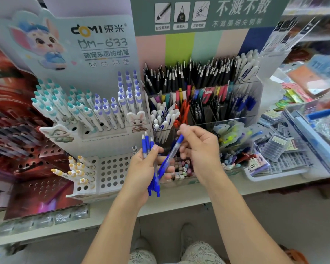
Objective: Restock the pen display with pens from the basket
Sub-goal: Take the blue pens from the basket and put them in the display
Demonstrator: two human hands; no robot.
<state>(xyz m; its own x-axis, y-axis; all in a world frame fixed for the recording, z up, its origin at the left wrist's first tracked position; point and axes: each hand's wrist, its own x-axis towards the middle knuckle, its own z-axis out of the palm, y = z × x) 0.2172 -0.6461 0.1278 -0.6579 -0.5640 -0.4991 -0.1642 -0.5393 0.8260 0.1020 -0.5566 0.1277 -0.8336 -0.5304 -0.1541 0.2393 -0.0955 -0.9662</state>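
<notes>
My left hand (144,165) grips a bundle of blue pens (148,144), tips up, in front of the display. My right hand (197,147) pinches a single blue pen (172,151) by its upper end; the pen slants down toward the bundle. Behind the hands stands the clear acrylic pen display (242,103) with compartments of white, red, black and blue pens (242,104). No basket can be seen.
A white DOMI stand (95,115) with teal and purple pens is at the left, with a perforated holder (112,170) below. A dark red display (17,130) fills the far left. Trays of packaged stationery (286,147) lie at the right. The shelf edge (179,202) runs in front.
</notes>
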